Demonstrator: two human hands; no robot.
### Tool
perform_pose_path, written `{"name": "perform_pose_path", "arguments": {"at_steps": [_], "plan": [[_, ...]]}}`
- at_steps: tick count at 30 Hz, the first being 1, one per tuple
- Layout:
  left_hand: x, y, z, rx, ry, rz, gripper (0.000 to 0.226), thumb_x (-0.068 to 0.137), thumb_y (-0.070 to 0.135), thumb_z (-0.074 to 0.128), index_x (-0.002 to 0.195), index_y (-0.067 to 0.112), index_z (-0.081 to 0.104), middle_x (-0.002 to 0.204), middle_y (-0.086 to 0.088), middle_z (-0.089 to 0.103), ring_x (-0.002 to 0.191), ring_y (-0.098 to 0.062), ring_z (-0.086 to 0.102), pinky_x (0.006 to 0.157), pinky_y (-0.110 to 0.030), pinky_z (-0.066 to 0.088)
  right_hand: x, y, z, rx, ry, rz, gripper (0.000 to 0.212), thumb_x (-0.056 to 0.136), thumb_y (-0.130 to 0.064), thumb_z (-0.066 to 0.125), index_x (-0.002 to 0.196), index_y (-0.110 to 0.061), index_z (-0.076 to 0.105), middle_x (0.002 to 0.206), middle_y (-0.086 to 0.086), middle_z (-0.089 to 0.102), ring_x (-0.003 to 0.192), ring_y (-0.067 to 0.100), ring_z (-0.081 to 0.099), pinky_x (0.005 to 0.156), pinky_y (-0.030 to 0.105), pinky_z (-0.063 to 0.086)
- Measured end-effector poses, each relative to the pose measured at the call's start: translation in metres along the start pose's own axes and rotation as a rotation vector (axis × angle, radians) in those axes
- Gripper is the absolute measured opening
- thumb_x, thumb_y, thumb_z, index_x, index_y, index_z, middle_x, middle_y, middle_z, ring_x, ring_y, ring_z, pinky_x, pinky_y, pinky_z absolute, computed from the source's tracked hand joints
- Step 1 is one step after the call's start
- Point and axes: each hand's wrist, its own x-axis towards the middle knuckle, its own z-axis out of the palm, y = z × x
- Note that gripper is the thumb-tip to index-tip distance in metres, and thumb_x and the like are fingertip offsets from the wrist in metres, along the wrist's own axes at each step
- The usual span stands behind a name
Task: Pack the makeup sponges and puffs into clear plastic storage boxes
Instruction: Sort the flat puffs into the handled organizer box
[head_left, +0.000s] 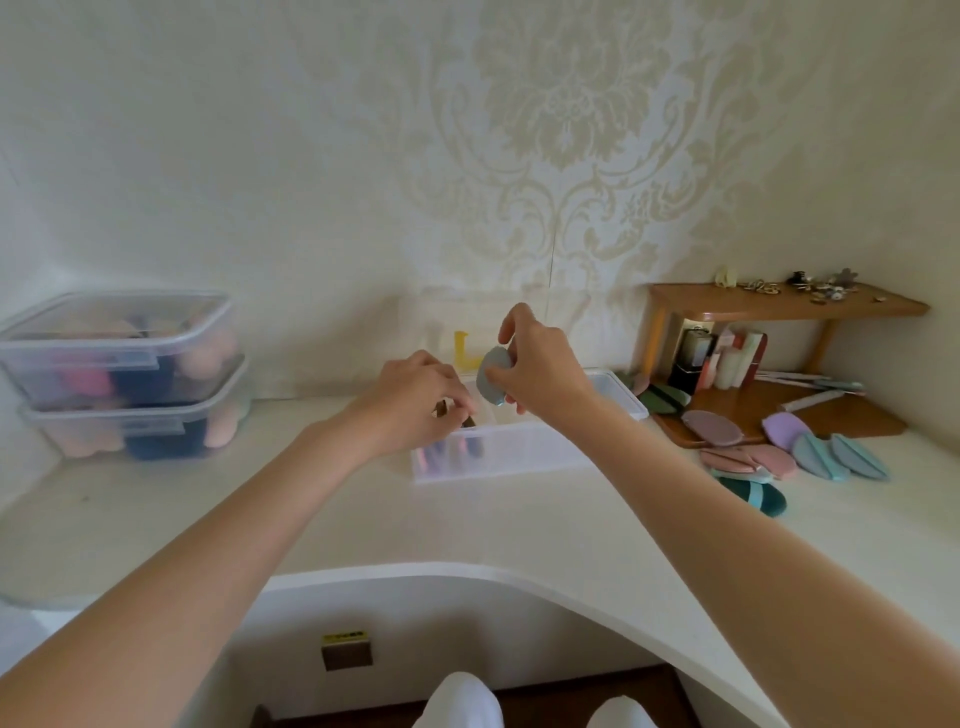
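An open clear plastic box (524, 451) stands on the white counter in front of me, with several puffs upright in its left end. My left hand (415, 402) reaches into that end and pinches a dark puff (467, 420) at the box's rim. My right hand (535, 358) holds a grey-blue oval puff (491, 379) just above the box. Loose puffs lie to the right: pink ones (748, 460), blue ones (836, 457), a purple one (784, 430) and a dark teal one (756, 494).
Two closed clear boxes (124, 374), stacked and full of sponges, stand at the back left. A wooden corner shelf (779, 306) with bottles and small items stands at the back right. The counter's curved front edge (467, 571) runs close to my knees.
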Motion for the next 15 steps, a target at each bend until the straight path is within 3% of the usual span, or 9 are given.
{"name": "perform_pose_path", "arguments": {"at_steps": [5,9,13,15], "plan": [[0.001,-0.002,0.001,-0.03,0.028,-0.023,0.024,0.089,0.018,0.052,0.101,0.027,0.07,0.106,0.01,0.066,0.117,-0.015,0.042,0.095,-0.027,0.027,-0.001,-0.004,0.015,-0.095,-0.007,-0.058,0.016,0.083,-0.001,0.052,0.094,-0.007,0.043,0.068,0.004,0.048,0.069,0.026,0.049,0.056,0.032,0.039],[0.002,-0.001,0.001,-0.055,0.021,-0.061,0.02,0.089,0.02,0.053,0.099,0.025,0.07,0.105,0.011,0.066,0.117,-0.017,0.042,0.096,-0.028,0.027,0.003,-0.011,0.014,-0.053,0.032,-0.113,0.018,0.081,0.003,0.05,0.096,-0.006,0.045,0.074,0.012,0.054,0.064,0.026,0.05,0.058,0.034,0.043],[0.004,0.001,-0.002,-0.012,-0.022,-0.094,0.021,0.09,0.024,0.052,0.104,0.025,0.068,0.105,0.008,0.065,0.119,-0.019,0.041,0.092,-0.028,0.028,0.002,-0.008,0.021,-0.122,-0.063,-0.081,0.018,0.083,0.0,0.051,0.099,-0.004,0.044,0.081,0.018,0.057,0.074,0.033,0.057,0.064,0.038,0.045],[0.005,0.002,-0.004,-0.008,-0.053,-0.117,0.021,0.091,0.025,0.051,0.104,0.027,0.067,0.093,0.007,0.065,0.114,-0.018,0.046,0.089,-0.03,0.032,0.002,-0.007,0.025,-0.12,-0.067,-0.063,0.02,0.083,-0.003,0.054,0.093,-0.008,0.038,0.087,0.022,0.061,0.078,0.036,0.06,0.066,0.04,0.047]]}}
